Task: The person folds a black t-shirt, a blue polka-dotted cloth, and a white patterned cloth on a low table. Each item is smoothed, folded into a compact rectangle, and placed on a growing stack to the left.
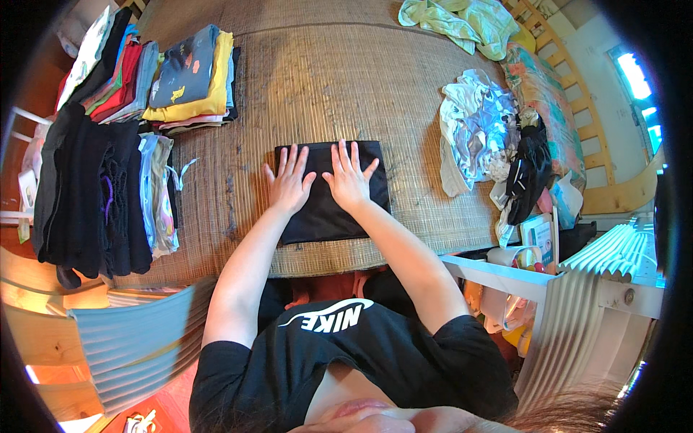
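Note:
A black cloth, folded into a rough square, lies flat on the woven mat right before me. My left hand rests palm down on its left side, the fingers spread and the thumb pointing inward. On its right half lies my right hand, also palm down with fingers apart. Both hands press on the fabric without gripping it. Their fingertips reach close to the cloth's far edge, and the two thumbs nearly meet near the middle.
Folded clothes are stacked at the far left, beside dark folded garments. Crumpled light clothes and a black bundle lie at right. A green cloth sits at the back, by a wooden bed rail. A white shelf stands at lower right.

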{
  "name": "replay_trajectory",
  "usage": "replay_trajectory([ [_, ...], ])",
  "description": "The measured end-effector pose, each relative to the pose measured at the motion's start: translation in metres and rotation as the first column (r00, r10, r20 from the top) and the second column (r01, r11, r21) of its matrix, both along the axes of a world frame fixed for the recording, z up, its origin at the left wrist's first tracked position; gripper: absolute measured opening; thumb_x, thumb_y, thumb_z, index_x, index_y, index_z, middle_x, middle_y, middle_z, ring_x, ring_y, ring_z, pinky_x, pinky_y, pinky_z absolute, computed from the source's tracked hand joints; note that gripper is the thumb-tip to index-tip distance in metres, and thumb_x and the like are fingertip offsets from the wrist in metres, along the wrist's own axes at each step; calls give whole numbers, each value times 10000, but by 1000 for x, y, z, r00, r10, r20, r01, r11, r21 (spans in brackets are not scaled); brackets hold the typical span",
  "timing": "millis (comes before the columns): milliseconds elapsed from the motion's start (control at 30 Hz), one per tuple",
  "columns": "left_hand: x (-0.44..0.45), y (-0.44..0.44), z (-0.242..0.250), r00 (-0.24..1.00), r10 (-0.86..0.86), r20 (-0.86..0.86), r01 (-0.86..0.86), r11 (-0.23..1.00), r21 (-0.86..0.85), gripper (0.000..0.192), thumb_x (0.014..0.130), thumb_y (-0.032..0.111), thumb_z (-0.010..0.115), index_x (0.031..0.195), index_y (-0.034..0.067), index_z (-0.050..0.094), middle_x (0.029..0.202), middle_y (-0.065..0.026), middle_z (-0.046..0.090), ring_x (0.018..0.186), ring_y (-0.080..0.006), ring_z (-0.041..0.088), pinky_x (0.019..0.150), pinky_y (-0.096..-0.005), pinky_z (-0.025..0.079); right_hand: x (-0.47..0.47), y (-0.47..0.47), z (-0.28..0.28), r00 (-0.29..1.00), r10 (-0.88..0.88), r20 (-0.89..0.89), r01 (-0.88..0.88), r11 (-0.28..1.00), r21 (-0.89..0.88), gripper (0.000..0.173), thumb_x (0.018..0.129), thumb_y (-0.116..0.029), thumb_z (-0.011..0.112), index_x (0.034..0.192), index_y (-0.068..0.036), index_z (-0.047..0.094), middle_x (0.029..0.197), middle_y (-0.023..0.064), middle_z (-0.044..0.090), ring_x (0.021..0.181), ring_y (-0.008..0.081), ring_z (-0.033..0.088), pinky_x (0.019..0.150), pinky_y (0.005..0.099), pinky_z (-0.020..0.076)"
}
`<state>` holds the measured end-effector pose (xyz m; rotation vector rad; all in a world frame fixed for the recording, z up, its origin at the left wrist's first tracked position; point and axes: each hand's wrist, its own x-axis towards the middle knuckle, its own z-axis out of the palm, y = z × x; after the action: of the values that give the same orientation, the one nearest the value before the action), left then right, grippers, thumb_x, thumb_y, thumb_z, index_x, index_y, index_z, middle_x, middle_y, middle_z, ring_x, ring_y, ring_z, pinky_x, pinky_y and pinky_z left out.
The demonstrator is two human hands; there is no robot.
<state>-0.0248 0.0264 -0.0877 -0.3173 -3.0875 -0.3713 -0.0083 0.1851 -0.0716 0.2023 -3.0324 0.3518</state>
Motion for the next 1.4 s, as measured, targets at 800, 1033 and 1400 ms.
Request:
replay_trajectory([
  [800, -98, -18, 24, 876, -31, 481, -35, 991, 128, 330, 716, 207, 695, 961, 16, 582, 973, -199, 599, 941, -319, 573, 815, -390, 454, -112, 54, 25, 641, 41, 767, -377, 887, 268, 383, 737, -158, 600, 1084, -1, 563, 1225, 177, 487, 1133, 345, 464, 944, 433, 386],
  [1033, -112, -52, 99, 974, -140, 177, 58, 914, 402, 280, 680, 155, 702, 914, 35, 604, 912, -148, 610, 910, -268, 575, 798, -358, 444, -108, 66, 113, 856, 271, 439, -308, 951, 14, 447, 646, -276, 619, 1036, -59, 589, 1009, 172, 598, 918, 345, 575, 808, 405, 455],
  [1400, -17, -76, 98, 943, -219, -251, 291, 909, 297, 245, 574, -79, 552, 741, 58, 436, 760, -115, 478, 808, -310, 508, 674, -396, 420, -32, 29, 82, 967, 135, -214, -78, 964, 256, 146, 776, -120, 489, 911, -62, 486, 846, 78, 505, 822, 231, 549, 584, 341, 498],
])
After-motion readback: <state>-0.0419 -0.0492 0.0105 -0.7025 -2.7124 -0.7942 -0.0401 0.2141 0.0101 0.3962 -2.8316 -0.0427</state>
